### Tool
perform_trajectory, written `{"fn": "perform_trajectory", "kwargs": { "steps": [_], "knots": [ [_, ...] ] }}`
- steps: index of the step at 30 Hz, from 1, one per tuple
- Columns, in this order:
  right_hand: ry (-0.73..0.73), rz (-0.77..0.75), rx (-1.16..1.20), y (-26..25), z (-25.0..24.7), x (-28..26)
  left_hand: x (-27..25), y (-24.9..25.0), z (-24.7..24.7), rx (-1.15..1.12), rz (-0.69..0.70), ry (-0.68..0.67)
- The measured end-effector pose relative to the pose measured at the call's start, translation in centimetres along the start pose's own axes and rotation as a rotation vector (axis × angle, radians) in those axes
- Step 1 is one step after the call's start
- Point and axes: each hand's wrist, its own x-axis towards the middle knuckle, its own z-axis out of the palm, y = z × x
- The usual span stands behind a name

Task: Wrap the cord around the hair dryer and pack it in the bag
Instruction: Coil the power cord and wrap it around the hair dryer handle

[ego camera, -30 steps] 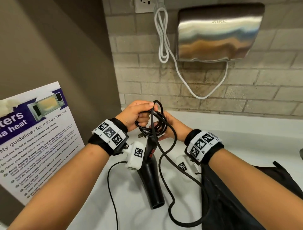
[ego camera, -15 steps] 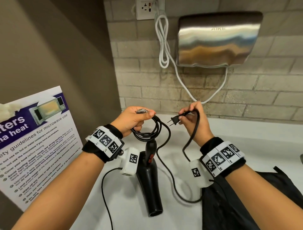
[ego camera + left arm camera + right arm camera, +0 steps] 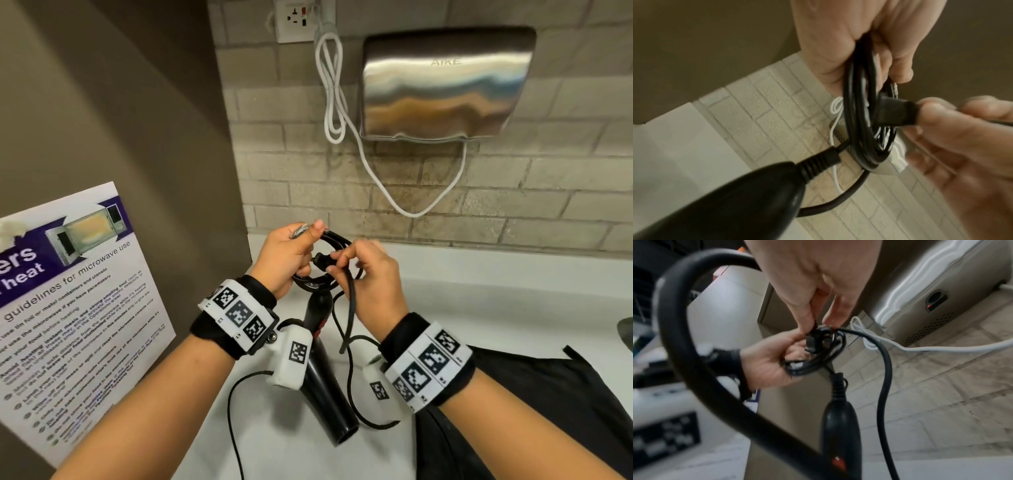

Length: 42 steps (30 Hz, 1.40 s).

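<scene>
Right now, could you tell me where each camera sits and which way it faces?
Head: worn on the head, looking forward and down at both forearms, the left hand gripping the coiled cord, the hair dryer and bag.
Left wrist: looks along the left palm at the coil and the plug pinched by the right hand.
Right wrist: looks along the right fingers at the left hand.
All share the coiled cord and the wall hand dryer.

A white countertop (image 3: 479, 308) is running below a tiled wall, bearing a black bag (image 3: 548, 411) lying crumpled at its right and the nozzle end of a black hair dryer (image 3: 337, 411) resting just beside it.
</scene>
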Motion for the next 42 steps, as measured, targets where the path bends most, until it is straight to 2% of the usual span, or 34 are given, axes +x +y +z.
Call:
{"fn": "perform_trajectory", "kwargs": {
  "steps": [3,5,7,9,10,15,20,27,31,35,39,42],
  "knots": [
    [0.139,-0.115,-0.321,0.5,0.3,0.2,-0.5,-0.1,0.6,0.013,-0.009,-0.036],
    [0.176,-0.095,-0.371,0.6,0.3,0.7,-0.7,-0.1,0.6,0.012,-0.013,-0.05],
    [0.04,0.006,-0.258,0.1,0.0,1.6,-0.8,-0.1,0.4,-0.004,-0.024,-0.054],
    [-0.195,0.138,-0.068,-0.1,-0.1,2.4,-0.9,0.0,0.3,-0.009,-0.039,-0.077],
    [-0.278,0.151,-0.035,0.0,-0.1,2.7,-1.0,0.0,0.3,-0.005,-0.043,-0.1],
    [-0.343,0.085,-0.199,1.1,0.1,3.2,-1.4,0.1,0.6,0.069,-0.031,-0.132],
    [-0.479,0.106,-0.281,1.2,-0.1,3.6,-1.0,0.7,-0.2,0.261,-0.041,-0.186],
    [-0.679,0.038,-0.568,1.2,-1.7,4.2,-0.8,1.7,-0.7,0.408,-0.093,-0.283],
    [-0.863,0.16,-0.476,1.8,-4.2,4.8,-0.7,1.7,-1.4,0.326,-0.093,-0.184],
    [-0.762,0.143,-0.553,3.3,-5.8,4.6,-0.4,0.8,-2.0,0.206,-0.102,-0.118],
    [-0.678,0.189,-0.777,4.7,-7.4,4.3,-0.4,0.0,-2.3,0.081,-0.106,-0.103],
    [-0.56,0.208,-0.969,5.6,-8.0,4.0,-0.3,-0.4,-2.5,0.029,-0.108,-0.081]
  ]
}}
